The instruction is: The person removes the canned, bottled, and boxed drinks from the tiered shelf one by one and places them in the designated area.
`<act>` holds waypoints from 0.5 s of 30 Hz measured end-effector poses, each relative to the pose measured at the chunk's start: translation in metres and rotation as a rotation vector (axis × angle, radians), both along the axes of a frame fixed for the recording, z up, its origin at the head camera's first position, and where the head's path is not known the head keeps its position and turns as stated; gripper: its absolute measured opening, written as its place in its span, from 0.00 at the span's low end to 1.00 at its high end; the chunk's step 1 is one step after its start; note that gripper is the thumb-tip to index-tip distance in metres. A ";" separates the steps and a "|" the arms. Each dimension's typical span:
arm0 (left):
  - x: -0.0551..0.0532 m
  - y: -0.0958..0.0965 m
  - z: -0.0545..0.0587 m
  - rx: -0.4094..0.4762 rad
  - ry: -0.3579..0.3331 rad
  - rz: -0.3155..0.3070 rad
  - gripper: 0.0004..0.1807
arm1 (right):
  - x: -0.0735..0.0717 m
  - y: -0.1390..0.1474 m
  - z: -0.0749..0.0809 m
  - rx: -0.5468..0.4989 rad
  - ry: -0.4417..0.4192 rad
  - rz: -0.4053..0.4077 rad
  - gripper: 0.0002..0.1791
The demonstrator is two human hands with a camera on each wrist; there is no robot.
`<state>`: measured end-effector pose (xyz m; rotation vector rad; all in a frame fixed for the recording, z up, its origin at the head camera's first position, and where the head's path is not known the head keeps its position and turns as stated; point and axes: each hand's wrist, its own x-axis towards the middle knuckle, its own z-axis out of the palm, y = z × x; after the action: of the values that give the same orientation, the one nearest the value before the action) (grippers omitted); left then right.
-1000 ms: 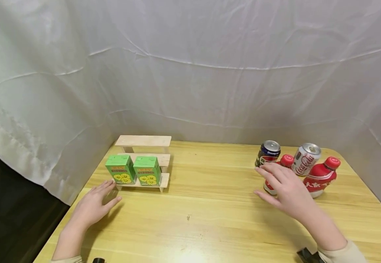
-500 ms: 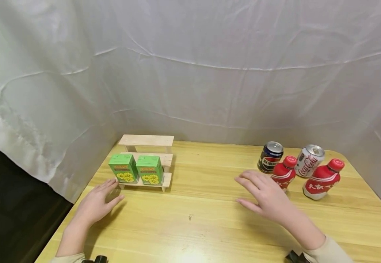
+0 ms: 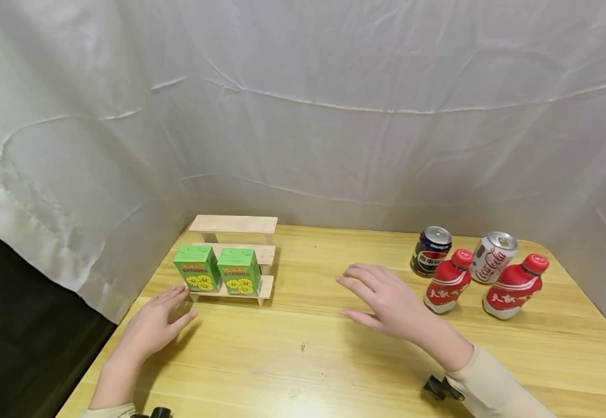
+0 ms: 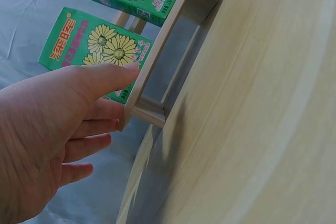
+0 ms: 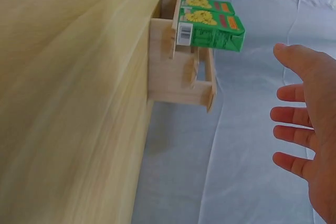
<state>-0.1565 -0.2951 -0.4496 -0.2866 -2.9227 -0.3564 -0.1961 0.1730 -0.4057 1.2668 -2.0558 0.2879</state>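
Observation:
Two green drink cartons with yellow flowers, a left carton [image 3: 198,269] and a right carton [image 3: 239,273], stand side by side on the lowest step of a small wooden tiered rack [image 3: 233,224]. My left hand [image 3: 150,325] is at the rack's front left corner, its fingertips by the edge of the lowest step; whether they touch it is hard to tell. My right hand [image 3: 381,299] hovers over the middle of the table, fingers relaxed and holding nothing, between the rack and the drinks on the right. In the right wrist view the rack lies ahead of that hand [image 5: 310,114].
At the right stand a dark can [image 3: 431,252], a silver Coca-Cola can [image 3: 493,258] and two red bottles, one nearer the middle [image 3: 448,283] and one farther right [image 3: 513,288]. A pale curtain [image 3: 334,145] hangs behind the wooden table [image 3: 292,371].
My right hand has moved left, away from the cans and bottles, uncovering the nearer red bottle. My left hand stays by the rack. The head view has shifted slightly.

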 end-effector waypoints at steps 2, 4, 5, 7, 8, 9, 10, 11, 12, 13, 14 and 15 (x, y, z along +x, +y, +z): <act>0.000 0.000 0.001 -0.002 -0.006 -0.001 0.35 | -0.002 -0.006 0.004 0.013 0.000 0.000 0.30; 0.000 0.001 0.002 0.004 -0.014 0.003 0.35 | -0.003 -0.012 0.007 0.024 -0.006 0.001 0.30; 0.000 0.001 0.002 0.006 -0.016 0.004 0.35 | -0.004 -0.015 0.009 0.026 -0.012 0.002 0.31; 0.000 0.001 0.002 0.012 -0.019 0.006 0.35 | -0.006 -0.022 0.013 0.035 -0.017 0.002 0.31; 0.000 0.001 0.002 0.014 -0.019 0.006 0.35 | -0.007 -0.026 0.015 0.033 -0.014 0.008 0.32; 0.000 0.000 0.002 0.016 -0.018 0.005 0.35 | -0.009 -0.030 0.016 0.033 -0.009 0.011 0.32; 0.000 0.000 0.001 0.015 -0.016 0.004 0.35 | -0.010 -0.034 0.018 0.030 -0.001 0.015 0.32; 0.000 0.000 0.001 0.014 -0.012 0.003 0.35 | -0.011 -0.037 0.019 0.030 0.006 0.018 0.32; 0.000 0.000 0.001 0.012 -0.011 0.002 0.35 | -0.012 -0.041 0.020 0.028 0.012 0.022 0.31; 0.001 0.000 0.000 0.013 -0.009 0.000 0.35 | -0.013 -0.044 0.022 0.024 0.017 0.026 0.31; 0.001 0.000 0.000 0.013 -0.008 -0.002 0.35 | -0.014 -0.048 0.023 0.021 0.018 0.029 0.31; 0.001 0.000 0.000 0.012 -0.006 -0.002 0.35 | -0.015 -0.051 0.024 0.018 0.017 0.028 0.31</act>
<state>-0.1558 -0.2949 -0.4499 -0.2876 -2.9249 -0.3762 -0.2107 0.1221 -0.3821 1.3058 -2.0319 0.2715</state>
